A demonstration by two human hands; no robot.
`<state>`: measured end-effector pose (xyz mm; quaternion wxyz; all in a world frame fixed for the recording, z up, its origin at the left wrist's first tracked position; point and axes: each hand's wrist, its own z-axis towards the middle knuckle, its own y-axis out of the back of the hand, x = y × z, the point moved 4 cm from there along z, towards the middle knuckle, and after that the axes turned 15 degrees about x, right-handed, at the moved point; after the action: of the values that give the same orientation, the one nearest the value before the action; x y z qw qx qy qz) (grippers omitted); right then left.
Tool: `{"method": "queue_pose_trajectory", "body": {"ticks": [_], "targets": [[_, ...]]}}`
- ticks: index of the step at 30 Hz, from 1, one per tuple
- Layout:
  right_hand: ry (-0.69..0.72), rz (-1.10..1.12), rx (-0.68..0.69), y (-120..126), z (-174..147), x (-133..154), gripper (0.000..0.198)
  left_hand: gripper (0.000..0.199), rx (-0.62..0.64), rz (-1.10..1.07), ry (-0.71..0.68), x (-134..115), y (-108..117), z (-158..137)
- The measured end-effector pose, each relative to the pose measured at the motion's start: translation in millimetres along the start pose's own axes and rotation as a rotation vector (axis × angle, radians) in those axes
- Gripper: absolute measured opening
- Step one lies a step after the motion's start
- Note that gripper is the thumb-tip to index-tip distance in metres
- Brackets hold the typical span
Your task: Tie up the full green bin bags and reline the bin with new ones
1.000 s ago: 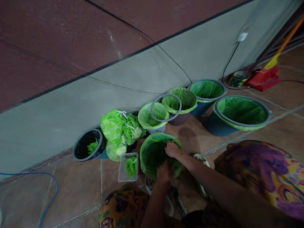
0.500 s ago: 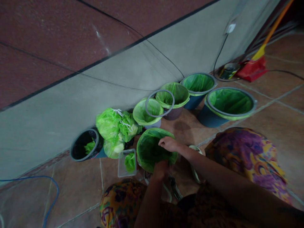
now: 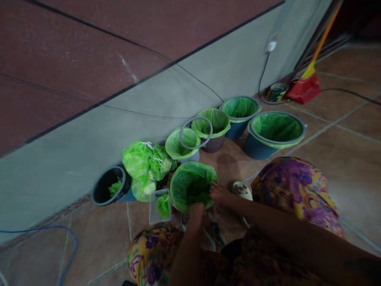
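A bin (image 3: 177, 183) lined with a thin green bag stands on the floor between my knees. At its near rim, my left hand (image 3: 197, 209) is closed on the green bin liner, most of its fingers hidden. My right hand (image 3: 219, 194) is closed on the liner's edge at the right rim, fingertips over the top. Beside the bin on the left lies a clear plastic tub (image 3: 154, 214) with a crumpled green bag (image 3: 163, 205) in it. A loose grey ring (image 3: 211, 134) leans across two lined bins behind.
Two more lined bins (image 3: 258, 147) (image 3: 235, 129) with grey rims stand at the right. Stuffed green bags (image 3: 139, 159) with white ties and a dark bin (image 3: 97, 194) are at the left. A red dustpan (image 3: 305, 89) and tin (image 3: 276, 92) stand by the wall.
My right hand has come down from above the bin's opening to its right rim. My left hand stays at the near rim. The view has shifted slightly.
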<state>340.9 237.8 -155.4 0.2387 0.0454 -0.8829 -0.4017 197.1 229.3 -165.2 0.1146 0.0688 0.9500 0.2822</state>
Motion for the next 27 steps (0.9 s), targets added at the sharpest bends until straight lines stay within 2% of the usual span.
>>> {"method": "queue_pose_trajectory", "body": {"ticks": [7, 11, 14, 16, 19, 21, 24, 27], "targets": [[0.013, 0.096, -0.143, 2.4, 10.5, -7.9, 0.028, 0.031, 0.041, 0.129, 0.008, 0.3, 8.0, -10.5], [0.064, 0.094, -0.137, 11.4, 4.2, -2.2, 0.029, 0.048, 0.014, 0.129, -0.086, 2.8, 18.6, -19.9], [0.092, 0.154, -0.207, 34.9, -1.3, -5.4, 0.044, 0.068, -0.013, 0.025, -0.133, 12.3, 44.8, -21.6], [-0.035, 0.246, -0.284, 54.9, 1.1, -15.7, 0.050, 0.062, -0.128, -0.061, -0.093, 22.2, 72.1, -17.9], [-0.246, 0.357, -0.315, 76.8, 16.5, -27.5, 0.049, 0.048, -0.284, -0.189, 0.020, 36.8, 106.3, -3.1], [-0.242, 0.378, -0.300, 84.1, 33.7, -25.8, 0.050, 0.048, -0.281, -0.265, 0.054, 43.4, 114.7, 14.2], [-0.154, 0.329, -0.251, 83.2, 64.7, -18.4, 0.051, 0.053, -0.199, -0.352, 0.063, 52.0, 109.3, 46.6], [-0.110, 0.265, -0.171, 68.9, 97.5, -17.8, 0.057, 0.057, -0.136, -0.407, 0.063, 61.1, 96.0, 78.5]]}}
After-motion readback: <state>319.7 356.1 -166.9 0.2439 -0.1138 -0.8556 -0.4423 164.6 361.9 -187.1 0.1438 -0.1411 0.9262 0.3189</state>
